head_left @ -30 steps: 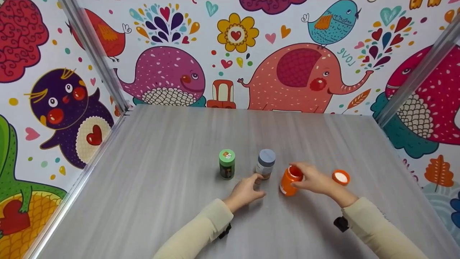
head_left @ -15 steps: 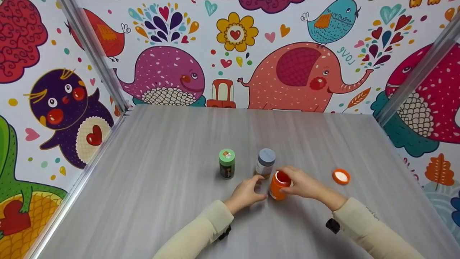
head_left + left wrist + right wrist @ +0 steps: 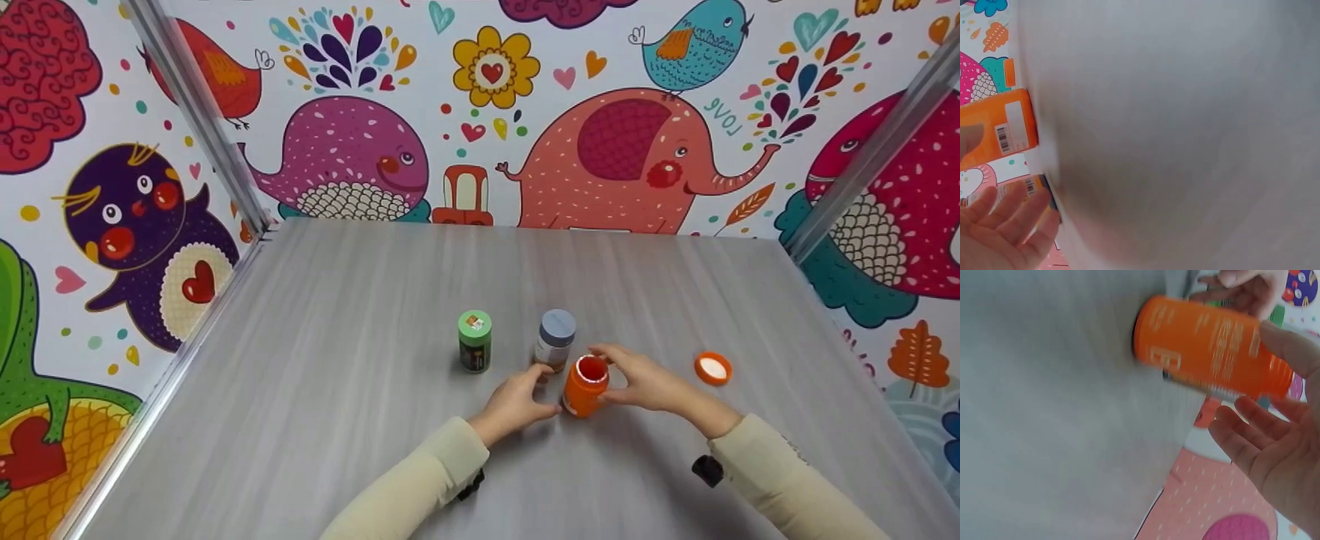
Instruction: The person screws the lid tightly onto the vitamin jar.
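An orange bottle (image 3: 582, 391), its mouth uncovered and red inside, stands upright on the table between both hands. My right hand (image 3: 646, 381) is at its right side, with thumb and fingers spread near the neck. In the right wrist view the fingers (image 3: 1252, 430) look loose and apart from the bottle; whether the thumb touches is unclear. My left hand (image 3: 516, 405) is at the bottle's left with relaxed fingers, holding nothing. Just beyond its fingertips is a bottle with a grey-blue lid (image 3: 557, 327). Further left stands a green-lidded bottle (image 3: 475, 343). An orange lid (image 3: 713, 368) lies white side up on the right.
The grey wood-look table (image 3: 360, 315) carries these things. Walls printed with cartoon animals (image 3: 607, 165) enclose its back and sides, with metal posts (image 3: 199, 112) at the corners.
The orange bottle has moved left and slightly nearer, to beside my left hand. My right hand went with it, then its fingers loosened and drew back a little rightward. My left hand has barely moved.
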### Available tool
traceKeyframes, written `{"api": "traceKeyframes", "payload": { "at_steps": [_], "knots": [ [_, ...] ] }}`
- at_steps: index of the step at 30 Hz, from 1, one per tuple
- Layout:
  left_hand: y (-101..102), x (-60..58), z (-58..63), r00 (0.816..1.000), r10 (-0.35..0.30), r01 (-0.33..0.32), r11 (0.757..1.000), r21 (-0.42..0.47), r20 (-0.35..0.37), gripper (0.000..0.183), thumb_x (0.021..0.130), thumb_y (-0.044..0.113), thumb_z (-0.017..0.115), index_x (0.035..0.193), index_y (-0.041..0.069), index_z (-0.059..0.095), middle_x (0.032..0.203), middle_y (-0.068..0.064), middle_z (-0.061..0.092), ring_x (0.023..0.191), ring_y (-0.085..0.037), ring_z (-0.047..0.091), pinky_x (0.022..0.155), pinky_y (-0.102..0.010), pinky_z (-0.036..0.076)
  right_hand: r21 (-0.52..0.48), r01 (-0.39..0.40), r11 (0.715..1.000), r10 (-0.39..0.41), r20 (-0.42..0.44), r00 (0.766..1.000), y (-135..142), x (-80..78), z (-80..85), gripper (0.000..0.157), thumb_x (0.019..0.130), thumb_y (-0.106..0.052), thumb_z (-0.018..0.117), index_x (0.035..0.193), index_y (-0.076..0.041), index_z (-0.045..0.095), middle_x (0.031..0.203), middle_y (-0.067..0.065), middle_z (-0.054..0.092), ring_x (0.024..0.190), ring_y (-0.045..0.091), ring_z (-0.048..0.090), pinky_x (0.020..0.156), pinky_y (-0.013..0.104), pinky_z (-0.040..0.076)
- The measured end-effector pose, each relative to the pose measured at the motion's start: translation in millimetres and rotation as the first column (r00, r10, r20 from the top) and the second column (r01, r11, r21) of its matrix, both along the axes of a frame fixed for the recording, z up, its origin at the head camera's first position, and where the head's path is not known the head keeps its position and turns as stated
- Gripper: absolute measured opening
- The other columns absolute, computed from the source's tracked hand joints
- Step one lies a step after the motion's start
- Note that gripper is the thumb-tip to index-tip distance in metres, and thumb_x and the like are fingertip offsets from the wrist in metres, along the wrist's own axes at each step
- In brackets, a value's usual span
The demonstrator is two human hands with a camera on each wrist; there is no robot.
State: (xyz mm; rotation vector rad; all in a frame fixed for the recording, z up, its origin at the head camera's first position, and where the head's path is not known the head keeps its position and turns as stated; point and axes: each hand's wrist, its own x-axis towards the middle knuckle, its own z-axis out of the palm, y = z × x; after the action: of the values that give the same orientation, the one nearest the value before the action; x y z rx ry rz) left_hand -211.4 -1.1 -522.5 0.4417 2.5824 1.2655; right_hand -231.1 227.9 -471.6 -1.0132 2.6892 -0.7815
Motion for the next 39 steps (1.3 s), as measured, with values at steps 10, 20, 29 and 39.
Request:
{"api": "traceKeyframes", "payload": {
  "at_steps": [10,20,29,39],
  "knots": [
    [7.4,1.9,2.0,1.000,-0.010,0.010,0.999,0.045,0.005,0.063,0.075,0.029,0.075,0.127,0.009,0.045,0.130,-0.006,0.051,0.116,-0.022,0.050,0.098,-0.036,0.040,-0.007,0.194,0.981,-0.194,-0.025,0.981,72.5,-15.9,-8.1,0.063,0.079,-0.013,0.071,0.129,0.009,0.041,0.128,0.030,0.044,0.115,0.045,0.043,0.089,0.056,0.039],
    [23.9,6.1,-2.4,1.000,0.019,-0.019,0.998,0.055,-0.007,0.071,0.075,0.029,0.075,0.132,0.007,0.039,0.133,-0.009,0.047,0.120,-0.022,0.046,0.101,-0.039,0.037,-0.004,0.348,0.938,-0.348,0.004,0.938,130.8,-24.4,-28.3,0.061,0.078,-0.008,0.070,0.127,0.014,0.039,0.130,0.037,0.034,0.112,0.051,0.040,0.089,0.060,0.035],
    [35.0,6.8,-5.5,0.999,0.046,-0.044,0.994,0.100,-0.019,0.068,0.074,0.023,0.077,0.130,0.011,0.040,0.128,-0.005,0.049,0.118,-0.020,0.047,0.102,-0.037,0.037,0.025,0.448,0.894,-0.448,0.074,0.891,146.7,-22.3,-44.2,0.066,0.078,-0.006,0.067,0.128,0.018,0.032,0.126,0.042,0.033,0.111,0.053,0.037,0.091,0.062,0.033],
    [39.5,3.8,-8.8,0.999,0.044,-0.040,0.986,0.160,-0.020,0.065,0.073,0.016,0.077,0.128,0.010,0.043,0.124,-0.005,0.052,0.114,-0.018,0.050,0.100,-0.034,0.038,0.032,0.477,0.879,-0.478,0.035,0.878,150.6,-26.3,-54.5,0.062,0.077,-0.005,0.066,0.123,0.022,0.035,0.117,0.043,0.039,0.104,0.053,0.042,0.088,0.060,0.035]
  ]
}}
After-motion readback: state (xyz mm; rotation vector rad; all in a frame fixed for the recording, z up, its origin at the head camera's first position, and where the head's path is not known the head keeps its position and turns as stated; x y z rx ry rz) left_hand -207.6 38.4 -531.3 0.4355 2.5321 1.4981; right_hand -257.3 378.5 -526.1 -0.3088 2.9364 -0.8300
